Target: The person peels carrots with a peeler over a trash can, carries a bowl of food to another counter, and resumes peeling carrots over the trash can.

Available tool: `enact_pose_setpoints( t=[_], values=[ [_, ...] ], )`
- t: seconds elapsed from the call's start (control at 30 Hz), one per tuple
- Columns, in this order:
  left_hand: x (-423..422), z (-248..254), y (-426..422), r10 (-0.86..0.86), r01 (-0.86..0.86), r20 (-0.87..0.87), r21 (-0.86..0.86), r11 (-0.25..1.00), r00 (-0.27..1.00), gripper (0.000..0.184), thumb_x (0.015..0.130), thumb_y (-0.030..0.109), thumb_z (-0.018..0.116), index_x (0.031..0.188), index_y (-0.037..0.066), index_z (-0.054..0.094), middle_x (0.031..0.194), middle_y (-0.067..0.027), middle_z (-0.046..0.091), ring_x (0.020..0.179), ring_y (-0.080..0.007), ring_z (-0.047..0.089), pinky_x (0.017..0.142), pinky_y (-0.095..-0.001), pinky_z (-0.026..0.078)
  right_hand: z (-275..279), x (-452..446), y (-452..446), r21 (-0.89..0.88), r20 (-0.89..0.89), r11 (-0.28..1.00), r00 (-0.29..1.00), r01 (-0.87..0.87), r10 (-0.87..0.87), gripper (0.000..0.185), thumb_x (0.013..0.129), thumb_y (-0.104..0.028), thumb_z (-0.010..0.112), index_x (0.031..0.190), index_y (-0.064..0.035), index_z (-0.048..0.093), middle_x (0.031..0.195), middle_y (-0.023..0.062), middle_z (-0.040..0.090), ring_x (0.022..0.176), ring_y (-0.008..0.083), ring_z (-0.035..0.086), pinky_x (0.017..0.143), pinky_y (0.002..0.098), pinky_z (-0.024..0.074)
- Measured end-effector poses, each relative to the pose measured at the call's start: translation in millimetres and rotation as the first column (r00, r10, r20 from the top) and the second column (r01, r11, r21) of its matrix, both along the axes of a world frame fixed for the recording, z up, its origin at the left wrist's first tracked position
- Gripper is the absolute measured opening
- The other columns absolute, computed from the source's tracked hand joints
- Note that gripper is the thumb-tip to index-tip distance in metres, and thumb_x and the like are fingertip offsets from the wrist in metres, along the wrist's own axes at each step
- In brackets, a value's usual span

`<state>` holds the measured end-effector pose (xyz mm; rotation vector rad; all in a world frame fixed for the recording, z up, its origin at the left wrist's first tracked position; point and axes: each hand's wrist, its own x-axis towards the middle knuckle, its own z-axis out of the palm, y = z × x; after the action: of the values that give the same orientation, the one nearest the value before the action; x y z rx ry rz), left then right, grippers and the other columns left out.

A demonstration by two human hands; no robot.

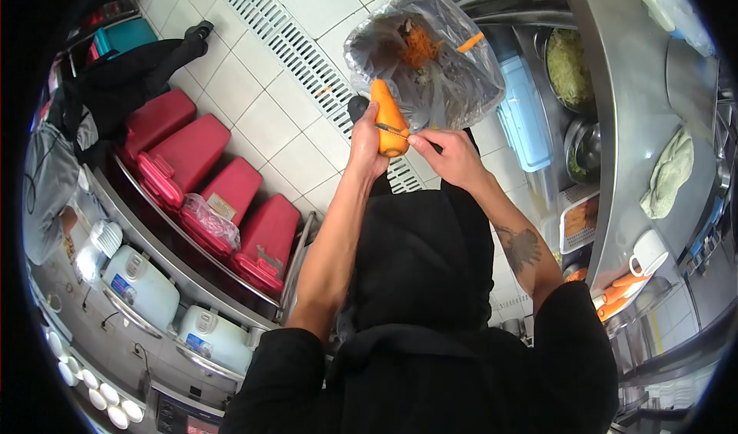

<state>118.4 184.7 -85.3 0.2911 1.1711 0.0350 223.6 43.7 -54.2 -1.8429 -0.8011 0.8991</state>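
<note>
A large peeled carrot (391, 114) is in my left hand (367, 143), its fingers wrapped around the side and its narrow end pointing away from me. My right hand (448, 154) grips a peeler (390, 130) whose blade lies across the carrot near the thick end. Just beyond both hands, a bin lined with a clear plastic bag (462, 88) holds orange peelings (420, 47) and darker scraps. One orange strip of peel (470, 43) clings to the bag's right side.
Several red lidded containers (186, 147) line the left side. On the right are a steel counter (615, 126) with a cloth (668, 174), a pot of shredded vegetable (568, 69), a blue lid (526, 115) and carrots (616, 292). A drain grate (269, 26) crosses the tiled floor. Another person's dark-clothed leg (146, 73) is at upper left.
</note>
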Motion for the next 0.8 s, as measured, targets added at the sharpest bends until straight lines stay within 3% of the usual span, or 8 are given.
enact_pose_setpoints(
  t=[0.07,0.23,0.3,0.37,0.5,0.57,0.7,0.8],
  values=[
    [-4,6,-2,-0.022,0.022,0.011,-0.037,0.999,1.0,0.038,0.103,0.036,0.036,0.115,0.002,0.046,0.09,-0.0154,0.059,0.075,-0.0261,0.062,0.065,-0.042,0.054,-5,4,4,-0.16,-0.165,0.979,0.982,-0.124,0.097,0.03,0.093,-0.028,0.063,0.095,0.0009,0.068,0.081,0.0174,0.068,0.072,0.0312,0.067,0.065,0.0355,0.0505],
    [-22,21,-16,-0.12,0.126,0.052,-0.117,0.985,0.991,0.041,0.103,0.038,0.035,0.116,0.001,0.047,0.095,-0.0133,0.059,0.076,-0.0242,0.063,0.062,-0.0399,0.055,-72,1,8,-0.108,-0.168,0.994,0.986,-0.006,-0.012,0.036,0.095,-0.034,0.06,0.097,0.001,0.068,0.079,0.0188,0.067,0.071,0.0204,0.066,0.066,0.0359,0.0487],
    [-23,29,-22,-0.122,0.126,0.044,-0.132,0.983,0.992,0.042,0.103,0.039,0.034,0.117,0.001,0.047,0.095,-0.0131,0.06,0.076,-0.0243,0.063,0.062,-0.0399,0.056,-101,16,13,-0.363,-0.233,0.926,0.972,-0.103,0.016,0.041,0.093,-0.042,0.059,0.095,-0.0027,0.069,0.08,0.0216,0.066,0.078,0.0372,0.066,0.069,0.0398,0.0495],
    [-18,42,-23,-0.166,0.175,0.087,-0.117,0.978,0.982,0.044,0.102,0.04,0.036,0.12,0.002,0.048,0.099,-0.0133,0.061,0.08,-0.0242,0.063,0.064,-0.0393,0.056,-135,13,4,-0.353,-0.196,0.934,0.981,-0.057,-0.014,0.045,0.092,-0.046,0.057,0.09,-0.002,0.068,0.077,0.0223,0.064,0.074,0.0372,0.065,0.067,0.0407,0.0483],
    [-14,33,-14,-0.149,0.16,0.143,-0.068,0.985,0.978,0.045,0.102,0.041,0.037,0.121,0.002,0.049,0.099,-0.0137,0.061,0.08,-0.0234,0.063,0.064,-0.0382,0.056,-101,18,3,-0.335,-0.178,0.937,0.97,0.099,-0.166,0.043,0.094,-0.042,0.058,0.086,-0.0003,0.065,0.069,0.0202,0.059,0.062,0.03,0.058,0.062,0.0397,0.0457],
    [-9,31,-9,-0.154,0.16,0.099,-0.054,0.986,0.983,0.045,0.102,0.041,0.037,0.119,0.002,0.05,0.098,-0.0133,0.061,0.08,-0.0226,0.063,0.064,-0.0378,0.055,-71,24,0,-0.357,-0.202,0.931,0.966,0.082,-0.162,0.041,0.095,-0.039,0.058,0.097,0.0003,0.069,0.081,0.01,0.068,0.078,0.0123,0.061,0.074,0.0298,0.0488],
    [-9,27,-5,-0.187,0.188,0.025,-0.042,0.981,0.982,0.041,0.102,0.039,0.038,0.118,0.003,0.048,0.095,-0.0128,0.06,0.076,-0.0233,0.063,0.063,-0.0386,0.055,-26,15,3,-0.148,-0.092,0.988,0.995,-0.053,0.039,0.034,0.094,-0.032,0.061,0.102,-0.0004,0.069,0.089,0.0166,0.07,0.088,0.0256,0.069,0.078,0.0333,0.051],
    [-4,35,-10,-0.145,0.152,0.069,-0.124,0.981,0.987,0.041,0.102,0.04,0.038,0.116,0.003,0.048,0.094,-0.0121,0.06,0.075,-0.0231,0.062,0.061,-0.0391,0.055,-40,17,12,-0.15,-0.028,0.989,1.0,-0.01,0.006,0.031,0.093,-0.031,0.061,0.1,-0.0027,0.07,0.089,0.0189,0.069,0.085,0.0337,0.068,0.073,0.0378,0.052]
  ],
)
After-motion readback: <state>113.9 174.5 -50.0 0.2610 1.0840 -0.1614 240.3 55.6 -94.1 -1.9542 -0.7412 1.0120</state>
